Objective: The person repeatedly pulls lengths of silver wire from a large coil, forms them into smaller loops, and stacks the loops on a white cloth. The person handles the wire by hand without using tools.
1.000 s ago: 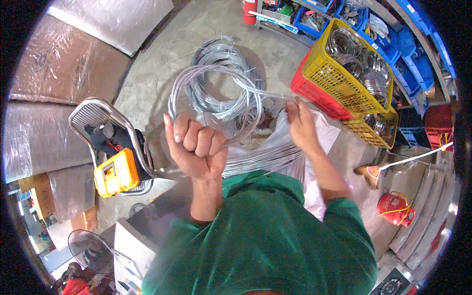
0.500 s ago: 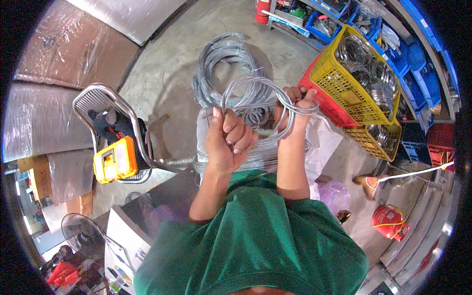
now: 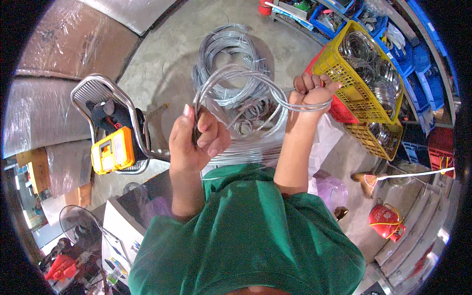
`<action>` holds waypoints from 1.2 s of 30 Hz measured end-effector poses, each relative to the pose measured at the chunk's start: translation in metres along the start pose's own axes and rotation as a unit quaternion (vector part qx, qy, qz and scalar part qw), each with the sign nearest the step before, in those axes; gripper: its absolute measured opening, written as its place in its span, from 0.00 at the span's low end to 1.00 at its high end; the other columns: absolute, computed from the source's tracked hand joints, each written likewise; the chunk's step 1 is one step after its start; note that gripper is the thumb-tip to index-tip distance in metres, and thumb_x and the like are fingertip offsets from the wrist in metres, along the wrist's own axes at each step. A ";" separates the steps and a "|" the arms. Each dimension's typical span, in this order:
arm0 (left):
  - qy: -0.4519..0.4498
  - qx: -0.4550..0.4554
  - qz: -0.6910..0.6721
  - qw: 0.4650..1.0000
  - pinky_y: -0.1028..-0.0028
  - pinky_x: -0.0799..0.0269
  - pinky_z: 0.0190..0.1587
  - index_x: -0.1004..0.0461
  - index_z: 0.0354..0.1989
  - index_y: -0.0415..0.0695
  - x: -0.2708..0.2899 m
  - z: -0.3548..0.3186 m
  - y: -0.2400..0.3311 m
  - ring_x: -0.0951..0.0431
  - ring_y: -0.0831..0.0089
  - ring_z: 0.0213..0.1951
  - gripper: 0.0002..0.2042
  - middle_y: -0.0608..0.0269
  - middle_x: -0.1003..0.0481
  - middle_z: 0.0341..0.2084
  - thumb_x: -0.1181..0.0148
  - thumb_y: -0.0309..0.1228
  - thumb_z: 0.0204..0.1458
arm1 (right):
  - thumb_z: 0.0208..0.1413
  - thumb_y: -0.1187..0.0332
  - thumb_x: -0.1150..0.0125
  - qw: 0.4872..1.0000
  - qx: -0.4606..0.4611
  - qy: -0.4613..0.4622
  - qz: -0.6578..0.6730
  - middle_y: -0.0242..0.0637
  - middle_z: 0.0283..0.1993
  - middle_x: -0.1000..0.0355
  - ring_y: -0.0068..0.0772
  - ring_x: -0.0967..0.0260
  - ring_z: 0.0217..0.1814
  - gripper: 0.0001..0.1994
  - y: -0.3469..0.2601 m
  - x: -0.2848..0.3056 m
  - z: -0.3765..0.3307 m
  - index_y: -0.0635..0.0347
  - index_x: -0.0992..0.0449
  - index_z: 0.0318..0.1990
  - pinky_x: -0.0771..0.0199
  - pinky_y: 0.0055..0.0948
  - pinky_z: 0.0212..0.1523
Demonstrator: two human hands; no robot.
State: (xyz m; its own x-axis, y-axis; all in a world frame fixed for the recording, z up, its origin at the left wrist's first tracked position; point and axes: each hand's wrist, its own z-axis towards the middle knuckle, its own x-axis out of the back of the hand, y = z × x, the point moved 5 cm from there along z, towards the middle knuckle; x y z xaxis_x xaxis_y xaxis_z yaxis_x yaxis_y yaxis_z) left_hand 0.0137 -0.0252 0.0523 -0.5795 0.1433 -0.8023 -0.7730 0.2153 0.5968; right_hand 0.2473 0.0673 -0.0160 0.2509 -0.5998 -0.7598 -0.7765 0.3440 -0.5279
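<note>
A looped coil of grey wire cable (image 3: pixel 231 72) hangs between my two hands. My left hand (image 3: pixel 200 132) is closed round the coil's left side, with the thumb pointing up. Further right, my right hand (image 3: pixel 313 93) has its fingers curled on a strand of the same cable, and loops cross its wrist. Beyond the hands, a large bundle of wire coils (image 3: pixel 202 66) lies on the floor. Several small wire coils (image 3: pixel 259 105) sit partly behind the held loop. More wire strands (image 3: pixel 241 157) spread close to my body over white sheeting (image 3: pixel 325 140).
To the right stand a yellow crate (image 3: pixel 361 96) of metal coils, a red crate (image 3: pixel 339 110) and blue shelf bins (image 3: pixel 418 59). A metal-framed chair (image 3: pixel 78 101) with a yellow case (image 3: pixel 113 150) is at left. A red gas cylinder (image 3: pixel 387 222) and broom (image 3: pixel 366 183) are lower right.
My left hand has moved left and slightly toward me, and my right hand a little right. The held loop is stretched wider between them.
</note>
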 end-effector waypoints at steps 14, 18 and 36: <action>0.064 0.020 0.116 0.991 0.61 0.29 0.38 0.31 0.37 0.38 -0.003 -0.021 0.014 0.30 0.66 0.24 0.20 0.67 0.37 0.18 0.63 0.44 0.69 | 0.69 0.52 0.60 0.983 -0.148 -0.020 0.110 0.24 0.18 0.56 0.24 0.59 0.18 0.19 0.019 -0.014 0.005 0.52 0.40 0.27 0.56 0.25 0.19; 0.051 0.022 0.023 0.998 0.69 0.33 0.32 0.30 0.38 0.42 0.014 0.001 0.003 0.37 0.76 0.19 0.20 0.73 0.41 0.16 0.61 0.45 0.69 | 0.69 0.59 0.56 0.970 -0.214 -0.106 0.038 0.25 0.19 0.51 0.25 0.54 0.17 0.16 0.042 -0.016 -0.005 0.57 0.36 0.30 0.49 0.25 0.19; 0.235 -0.292 -0.018 0.927 0.71 0.38 0.30 0.35 0.30 0.48 0.065 0.059 0.000 0.44 0.77 0.20 0.18 0.72 0.46 0.14 0.54 0.48 0.66 | 0.71 0.59 0.61 0.855 -0.439 -0.271 0.053 0.55 0.58 0.30 0.53 0.34 0.64 0.18 0.117 0.029 -0.076 0.65 0.31 0.53 0.34 0.52 0.65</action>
State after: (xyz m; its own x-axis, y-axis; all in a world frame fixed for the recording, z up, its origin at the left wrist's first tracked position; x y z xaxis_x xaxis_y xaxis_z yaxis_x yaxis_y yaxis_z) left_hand -0.0089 0.0410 -0.0003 -0.4937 -0.3199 -0.8086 -0.7225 -0.3666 0.5862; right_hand 0.1201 0.0347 -0.0707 0.1996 -0.0945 -0.9753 -0.8866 -0.4413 -0.1387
